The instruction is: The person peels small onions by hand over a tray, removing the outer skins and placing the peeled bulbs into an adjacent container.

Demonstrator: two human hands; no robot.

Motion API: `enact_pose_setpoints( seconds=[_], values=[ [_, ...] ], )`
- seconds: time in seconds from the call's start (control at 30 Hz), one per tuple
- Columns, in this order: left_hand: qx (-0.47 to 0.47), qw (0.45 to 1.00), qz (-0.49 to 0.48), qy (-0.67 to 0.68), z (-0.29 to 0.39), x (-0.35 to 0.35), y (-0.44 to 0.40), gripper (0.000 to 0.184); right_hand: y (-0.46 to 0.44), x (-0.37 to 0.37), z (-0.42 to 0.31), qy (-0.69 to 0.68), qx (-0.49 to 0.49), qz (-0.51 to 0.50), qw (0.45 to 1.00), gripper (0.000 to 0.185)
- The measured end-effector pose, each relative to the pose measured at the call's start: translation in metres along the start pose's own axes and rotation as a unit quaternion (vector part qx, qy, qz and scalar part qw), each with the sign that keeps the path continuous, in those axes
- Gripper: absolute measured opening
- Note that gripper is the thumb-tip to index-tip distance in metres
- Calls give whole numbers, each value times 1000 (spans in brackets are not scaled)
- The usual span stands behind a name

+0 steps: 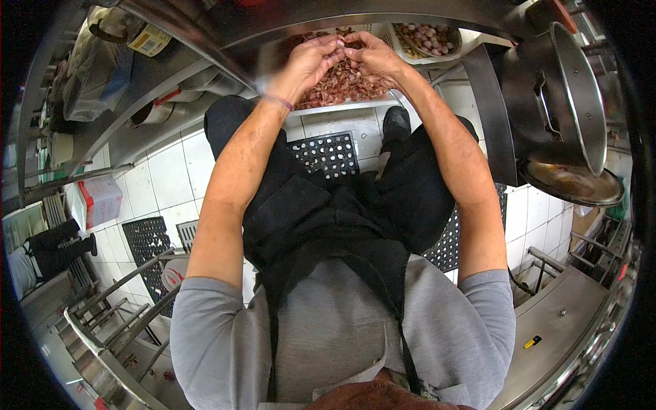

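Note:
My left hand (312, 63) and my right hand (372, 57) meet over a white tray (350, 106) full of reddish-brown skins or peelings (342, 87). Between the fingertips of both hands is a small pale pinkish item (340, 43), perhaps a small onion; the fingers of each hand are pinched around it. Behind and to the right of my right hand, a container of small round purplish bulbs (436, 42) sits in a light basket.
A large metal pot (557, 102) lies on its side at the right, above a round lid or pan (574, 183). Shelves with bags and a jar (149, 39) are at the left. Black perforated mats (326, 154) lie on the tiles. A person (51, 256) is at far left.

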State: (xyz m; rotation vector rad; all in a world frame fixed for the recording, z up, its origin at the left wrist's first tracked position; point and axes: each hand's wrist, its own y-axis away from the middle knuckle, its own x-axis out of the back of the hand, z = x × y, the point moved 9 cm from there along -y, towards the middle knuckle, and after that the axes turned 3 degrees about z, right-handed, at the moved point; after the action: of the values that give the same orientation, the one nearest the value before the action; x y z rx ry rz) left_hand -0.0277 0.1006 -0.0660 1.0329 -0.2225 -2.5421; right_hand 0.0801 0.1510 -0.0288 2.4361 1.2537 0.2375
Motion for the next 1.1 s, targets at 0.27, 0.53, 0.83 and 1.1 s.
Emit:
enact_pose_setpoints(
  seconds=[0.27,0.53,0.83,1.1],
  values=[
    [12,999,-13,-32,-1,-6,2,31,1,-1,-3,4,3,7,1000,31],
    [13,998,-22,-58,-3,-8,2,32,0,2,-4,9,16,4,1000,24],
    [3,999,-21,-39,3,-9,6,33,-5,12,1,-22,-2,25,999,23],
    [-11,1000,16,0,4,-4,5,31,0,5,-3,31,32,15,999,33]
  ],
)
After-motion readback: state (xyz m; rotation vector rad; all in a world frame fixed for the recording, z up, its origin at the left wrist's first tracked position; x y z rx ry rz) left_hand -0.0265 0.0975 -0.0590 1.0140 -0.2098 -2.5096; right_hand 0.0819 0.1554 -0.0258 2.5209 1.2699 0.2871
